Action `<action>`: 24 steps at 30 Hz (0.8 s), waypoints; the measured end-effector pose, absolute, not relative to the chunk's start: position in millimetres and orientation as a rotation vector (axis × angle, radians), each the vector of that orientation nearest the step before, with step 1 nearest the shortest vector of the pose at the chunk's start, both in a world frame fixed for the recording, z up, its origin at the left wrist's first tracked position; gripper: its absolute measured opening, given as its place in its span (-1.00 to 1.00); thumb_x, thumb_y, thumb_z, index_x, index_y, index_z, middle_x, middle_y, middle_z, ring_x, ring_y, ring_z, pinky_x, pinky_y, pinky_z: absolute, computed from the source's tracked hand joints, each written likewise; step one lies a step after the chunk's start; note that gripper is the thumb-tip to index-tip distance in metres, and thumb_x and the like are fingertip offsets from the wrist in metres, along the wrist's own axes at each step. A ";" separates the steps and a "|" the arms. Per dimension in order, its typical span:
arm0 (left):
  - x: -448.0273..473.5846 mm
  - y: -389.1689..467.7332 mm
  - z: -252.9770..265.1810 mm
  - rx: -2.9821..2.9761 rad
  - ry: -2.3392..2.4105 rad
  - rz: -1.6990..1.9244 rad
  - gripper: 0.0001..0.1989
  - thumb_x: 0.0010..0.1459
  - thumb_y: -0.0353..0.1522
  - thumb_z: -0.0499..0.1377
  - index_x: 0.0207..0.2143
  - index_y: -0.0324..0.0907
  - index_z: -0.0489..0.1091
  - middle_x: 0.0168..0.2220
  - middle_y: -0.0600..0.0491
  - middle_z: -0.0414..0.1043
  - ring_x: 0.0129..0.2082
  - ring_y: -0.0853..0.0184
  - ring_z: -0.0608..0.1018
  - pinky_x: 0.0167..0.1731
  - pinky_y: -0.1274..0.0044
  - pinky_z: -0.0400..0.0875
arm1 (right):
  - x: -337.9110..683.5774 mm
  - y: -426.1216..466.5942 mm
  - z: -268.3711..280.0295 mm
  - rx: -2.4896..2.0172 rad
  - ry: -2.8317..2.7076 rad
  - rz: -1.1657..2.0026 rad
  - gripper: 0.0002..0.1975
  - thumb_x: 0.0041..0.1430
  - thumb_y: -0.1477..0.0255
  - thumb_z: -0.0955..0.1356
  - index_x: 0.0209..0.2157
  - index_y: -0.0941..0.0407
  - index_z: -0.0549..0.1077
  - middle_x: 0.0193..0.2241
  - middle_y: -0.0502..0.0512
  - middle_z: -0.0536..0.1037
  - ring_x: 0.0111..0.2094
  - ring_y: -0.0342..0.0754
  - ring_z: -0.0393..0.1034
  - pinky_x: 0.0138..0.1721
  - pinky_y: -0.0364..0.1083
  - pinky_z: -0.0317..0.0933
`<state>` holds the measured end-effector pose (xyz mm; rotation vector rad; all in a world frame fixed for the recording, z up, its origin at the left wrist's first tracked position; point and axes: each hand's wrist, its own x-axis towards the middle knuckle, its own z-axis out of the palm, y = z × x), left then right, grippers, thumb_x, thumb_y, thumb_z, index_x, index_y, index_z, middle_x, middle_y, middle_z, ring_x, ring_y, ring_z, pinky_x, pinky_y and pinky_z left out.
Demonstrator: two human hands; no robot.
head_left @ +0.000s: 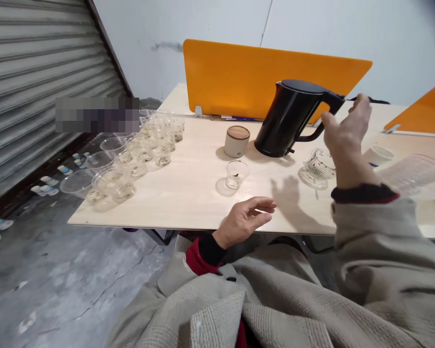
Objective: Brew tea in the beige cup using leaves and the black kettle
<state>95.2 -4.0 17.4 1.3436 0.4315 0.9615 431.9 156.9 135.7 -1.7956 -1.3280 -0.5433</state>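
My right hand is raised beside the handle of a black electric kettle. Its thumb and fingers are apart, and no grip on the handle shows. The kettle stands on the table, its lid down. Over the table's front edge, my left hand holds nothing, with its thumb apart from the half-curled fingers. Just beyond it is a clear plastic cup with a few dark bits inside. A ribbed glass bowl with dark leaf bits sits below my right wrist, partly hidden by it.
Several clear plastic cups with leaf bits crowd the table's left end. A canister with a wooden lid stands left of the kettle. An orange divider rises behind. To the right lie a white cup and stacked clear cups.
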 end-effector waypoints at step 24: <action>22.8 43.2 6.3 2.472 1.702 0.319 -0.24 0.52 -0.02 -0.05 0.53 -0.35 0.07 0.58 -0.28 -0.07 0.61 -0.08 -0.01 0.54 -0.04 -0.12 | 263.8 22.6 -0.1 -1.907 -2.247 0.126 -0.29 0.52 0.17 0.09 0.45 0.36 0.23 0.51 0.49 0.14 0.55 0.38 -0.03 0.51 0.38 -0.08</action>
